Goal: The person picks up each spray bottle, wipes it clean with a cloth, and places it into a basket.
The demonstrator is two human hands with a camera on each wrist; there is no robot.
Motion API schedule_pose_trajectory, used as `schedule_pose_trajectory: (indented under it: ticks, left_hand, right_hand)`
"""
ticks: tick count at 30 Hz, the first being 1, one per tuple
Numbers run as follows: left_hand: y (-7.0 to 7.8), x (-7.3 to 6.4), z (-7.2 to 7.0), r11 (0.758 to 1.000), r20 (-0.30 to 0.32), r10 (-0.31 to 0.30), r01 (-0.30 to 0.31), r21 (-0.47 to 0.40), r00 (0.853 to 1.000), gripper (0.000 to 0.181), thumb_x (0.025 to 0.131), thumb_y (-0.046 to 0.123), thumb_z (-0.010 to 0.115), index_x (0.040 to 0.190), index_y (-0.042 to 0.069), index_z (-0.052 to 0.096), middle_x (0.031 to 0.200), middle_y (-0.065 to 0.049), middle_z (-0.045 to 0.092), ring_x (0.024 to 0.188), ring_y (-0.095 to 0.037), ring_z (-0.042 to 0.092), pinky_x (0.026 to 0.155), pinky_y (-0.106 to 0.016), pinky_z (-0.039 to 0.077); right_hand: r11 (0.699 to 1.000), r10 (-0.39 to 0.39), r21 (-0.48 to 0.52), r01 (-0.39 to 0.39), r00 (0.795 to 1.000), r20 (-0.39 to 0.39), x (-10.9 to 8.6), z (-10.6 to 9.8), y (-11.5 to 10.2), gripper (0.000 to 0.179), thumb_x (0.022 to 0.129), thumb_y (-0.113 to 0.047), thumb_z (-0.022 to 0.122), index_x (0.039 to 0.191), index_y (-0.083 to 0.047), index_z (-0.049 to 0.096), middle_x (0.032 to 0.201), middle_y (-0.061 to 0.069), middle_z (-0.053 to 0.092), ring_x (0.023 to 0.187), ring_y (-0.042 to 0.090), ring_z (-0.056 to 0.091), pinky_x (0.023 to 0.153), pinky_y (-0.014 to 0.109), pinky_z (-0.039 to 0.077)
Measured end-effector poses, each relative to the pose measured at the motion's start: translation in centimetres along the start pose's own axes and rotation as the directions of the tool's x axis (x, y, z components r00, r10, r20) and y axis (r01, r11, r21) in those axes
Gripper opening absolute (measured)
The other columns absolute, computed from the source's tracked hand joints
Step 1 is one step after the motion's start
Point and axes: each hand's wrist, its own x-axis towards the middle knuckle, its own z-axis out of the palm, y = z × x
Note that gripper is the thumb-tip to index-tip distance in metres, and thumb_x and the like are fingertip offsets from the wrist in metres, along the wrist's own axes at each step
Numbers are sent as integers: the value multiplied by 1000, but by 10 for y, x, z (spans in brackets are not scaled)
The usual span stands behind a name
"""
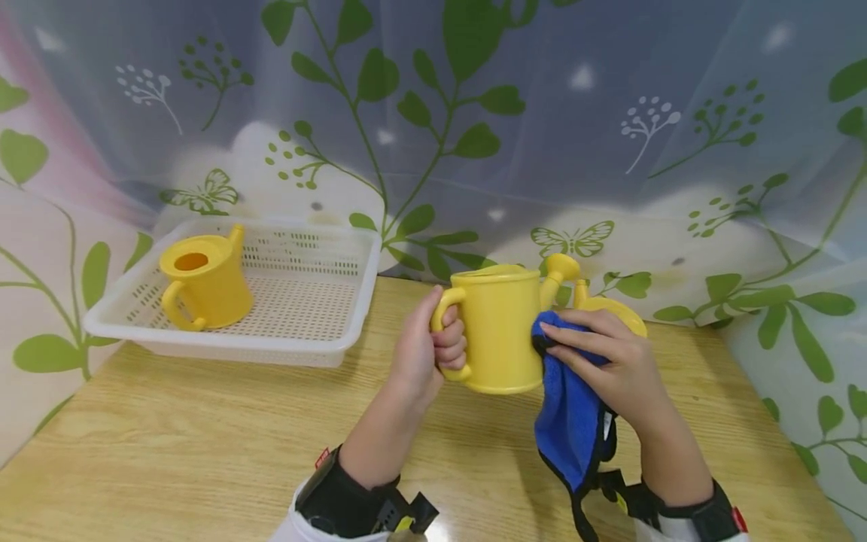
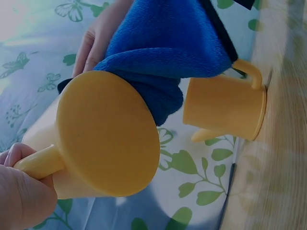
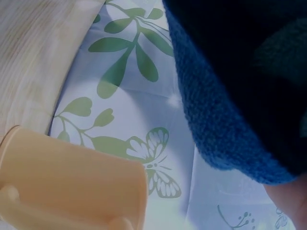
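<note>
Blue cloth (image 1: 564, 418) bears an unreadable white tag (image 1: 607, 426).

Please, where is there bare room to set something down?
Bare tabletop lies in front of the white basket, left of the left hand; the basket's right half is bare too. It is crowded around the right hand, blue cloth and rear watering can.

A basket (image 1: 305, 309) lies left of one watering can (image 1: 501, 331), another can (image 2: 225, 105) seemingly behind the cloth (image 1: 565, 421).
</note>
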Motion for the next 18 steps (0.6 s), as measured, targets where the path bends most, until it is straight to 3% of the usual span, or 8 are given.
schedule_pose_trajectory:
  ticks: [8,18]
  left_hand:
    - [7,0,-2,999,-34,13,-15,-45,999,46,104,37,28,61,20,32,42,14,27,36,2,24,41,-16,16]
    - [15,0,-9,995,-53,42,-46,-86,998,45,104,37,30,62,20,33,42,14,30,36,2,25,41,-16,15]
  right_hand:
    - [998,-8,57,3,996,89,-4,-1,3,30,93,-34,59,109,-14,75,110,7,70,97,12,60,84,13,45]
    - [987,-42,162,8,977,211,-7,-4,11,31,94,-35,58,106,-13,75,107,11,68,104,6,59,87,11,45]
